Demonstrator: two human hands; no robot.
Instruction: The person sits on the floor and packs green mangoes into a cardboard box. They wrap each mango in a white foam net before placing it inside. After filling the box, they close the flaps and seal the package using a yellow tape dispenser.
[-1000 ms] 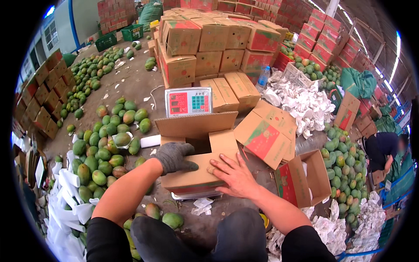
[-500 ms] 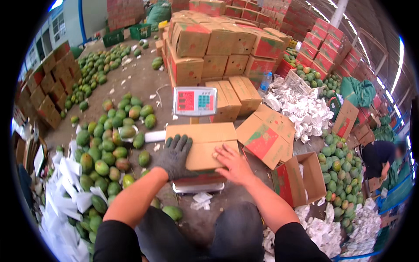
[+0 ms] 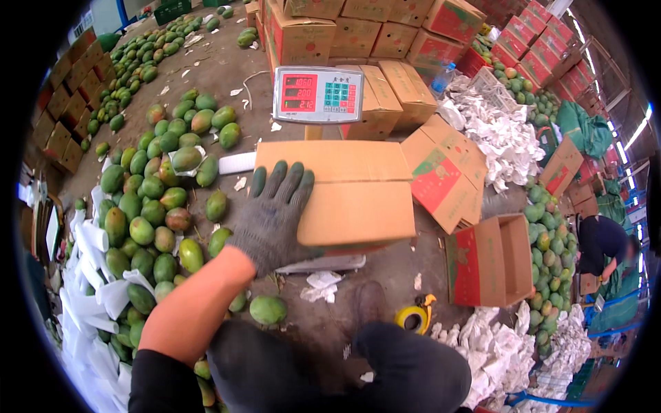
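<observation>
My left hand (image 3: 270,219), in a grey work glove with darker fingertips, lies flat on the left part of a closed cardboard box (image 3: 358,206), its fingers spread. The box's top flaps meet in a seam across the middle. Beneath it shows the pale edge of a scale platform (image 3: 323,264). Behind the box stands the scale's display head (image 3: 318,95), with red readouts and a keypad. My right hand is out of the picture. On the floor near my right knee lies a roll of yellow tape in a tape dispenser (image 3: 413,318).
Green mangoes (image 3: 165,196) lie heaped on the left beside white foam sleeves (image 3: 89,275). On the right are an open carton (image 3: 490,260), flattened cardboard (image 3: 447,172), crumpled white paper (image 3: 492,134) and more mangoes (image 3: 547,255). Stacked cartons (image 3: 358,38) rise behind; a person (image 3: 602,244) bends at far right.
My right hand has left the box and gone out of view. The box now sits turned slightly, with my left hand still on it. The view has tilted down, and the tape dispenser now shows.
</observation>
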